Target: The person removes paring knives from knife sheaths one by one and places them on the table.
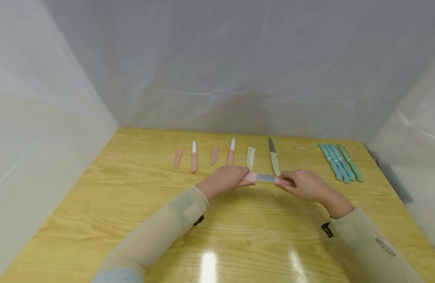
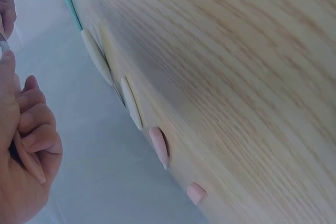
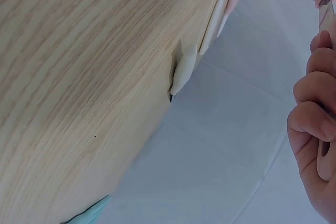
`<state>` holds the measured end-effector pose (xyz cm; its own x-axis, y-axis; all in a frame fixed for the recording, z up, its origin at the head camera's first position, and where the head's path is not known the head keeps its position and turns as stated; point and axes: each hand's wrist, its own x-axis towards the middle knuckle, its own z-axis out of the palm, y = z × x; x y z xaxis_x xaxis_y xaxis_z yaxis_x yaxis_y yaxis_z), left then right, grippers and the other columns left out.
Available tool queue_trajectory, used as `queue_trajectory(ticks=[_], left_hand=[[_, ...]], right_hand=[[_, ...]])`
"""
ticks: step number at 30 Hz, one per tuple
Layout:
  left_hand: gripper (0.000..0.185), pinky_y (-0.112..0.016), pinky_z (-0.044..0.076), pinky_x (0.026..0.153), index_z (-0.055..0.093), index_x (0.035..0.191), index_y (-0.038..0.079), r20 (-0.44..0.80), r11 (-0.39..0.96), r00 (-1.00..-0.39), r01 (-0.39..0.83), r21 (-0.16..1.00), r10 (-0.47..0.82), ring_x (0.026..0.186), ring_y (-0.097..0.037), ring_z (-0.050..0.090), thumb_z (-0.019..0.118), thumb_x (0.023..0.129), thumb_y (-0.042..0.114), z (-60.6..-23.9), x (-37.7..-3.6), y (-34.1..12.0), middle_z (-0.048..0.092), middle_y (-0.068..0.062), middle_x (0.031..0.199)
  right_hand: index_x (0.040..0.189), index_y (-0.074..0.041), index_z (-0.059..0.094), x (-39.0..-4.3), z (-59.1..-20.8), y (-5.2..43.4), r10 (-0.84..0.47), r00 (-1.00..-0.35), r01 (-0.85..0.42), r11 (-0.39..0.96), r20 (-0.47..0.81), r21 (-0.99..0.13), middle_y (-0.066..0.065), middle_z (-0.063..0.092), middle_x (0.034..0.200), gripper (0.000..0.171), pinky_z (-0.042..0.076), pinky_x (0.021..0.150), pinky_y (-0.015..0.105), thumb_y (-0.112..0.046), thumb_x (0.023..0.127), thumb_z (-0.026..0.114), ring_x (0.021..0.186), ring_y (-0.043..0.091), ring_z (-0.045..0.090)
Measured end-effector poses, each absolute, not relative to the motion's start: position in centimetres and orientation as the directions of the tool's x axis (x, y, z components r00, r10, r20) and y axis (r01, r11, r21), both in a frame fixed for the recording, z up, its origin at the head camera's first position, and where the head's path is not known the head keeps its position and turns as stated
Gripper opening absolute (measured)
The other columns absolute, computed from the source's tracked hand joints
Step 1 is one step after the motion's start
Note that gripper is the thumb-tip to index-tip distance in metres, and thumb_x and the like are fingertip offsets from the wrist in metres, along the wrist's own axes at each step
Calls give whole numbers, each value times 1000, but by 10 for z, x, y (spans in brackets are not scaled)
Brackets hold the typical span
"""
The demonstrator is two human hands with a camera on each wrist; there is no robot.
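Observation:
Above the table, my right hand (image 1: 303, 184) grips the pink handle of a knife (image 1: 265, 178). My left hand (image 1: 226, 179) holds a pink sheath (image 1: 250, 176) around the far part of its blade; a stretch of bare metal shows between the hands. In the right wrist view, the handle's end (image 3: 325, 163), with a hole in it, lies under the curled right fingers. Inside the left palm, the left wrist view shows the sheath's end (image 2: 32, 167). Just behind the hands lie a white sheath (image 1: 250, 157) and a white-handled knife (image 1: 274, 159) with a dark blade.
Two small pink knives (image 1: 194, 159) (image 1: 231, 154) and two pink sheaths (image 1: 178, 158) (image 1: 214, 155) lie farther left in the row. Several blue sheathed knives (image 1: 335, 161) and a green one (image 1: 351, 165) lie at the right. Pale sheeting (image 1: 217, 78) surrounds the wooden table (image 1: 139, 169).

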<state>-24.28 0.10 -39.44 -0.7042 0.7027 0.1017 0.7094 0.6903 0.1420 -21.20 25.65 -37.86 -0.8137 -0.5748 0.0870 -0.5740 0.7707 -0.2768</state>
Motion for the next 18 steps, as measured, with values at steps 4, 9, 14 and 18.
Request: queue_trajectory(ticks=[4,9,14,18], left_hand=[[34,-22,42,51,61,95,10,103,692,-706,708,139,701,58,-9,47,53,98,43,-395,-243,1,60,0,73],[34,-21,40,51,61,98,10,89,692,-707,706,148,702,58,-9,47,52,98,43,-396,-243,2,60,0,73],[34,-21,41,52,62,100,10,97,682,-700,712,164,707,59,-9,47,52,99,42,-397,-245,2,59,1,73],[34,-21,41,51,61,98,10,111,677,-693,720,155,712,58,-9,46,52,99,42,-397,-246,3,58,1,72]], right_hand=[[93,-11,68,-213,-380,257,-574,-815,-573,773,85,-272,-10,43,55,25,30,50,22,-32,98,57,46,3,31],[92,-11,68,-213,-381,258,-578,-810,-580,770,94,-265,-11,42,55,22,29,49,22,-30,98,58,46,2,30],[87,-13,65,-213,-379,258,-580,-808,-585,769,103,-259,-10,40,54,21,29,48,21,-29,97,58,46,2,29],[84,-14,64,-213,-378,259,-578,-810,-581,770,97,-263,-10,39,54,22,28,48,21,-30,98,58,46,2,29]])
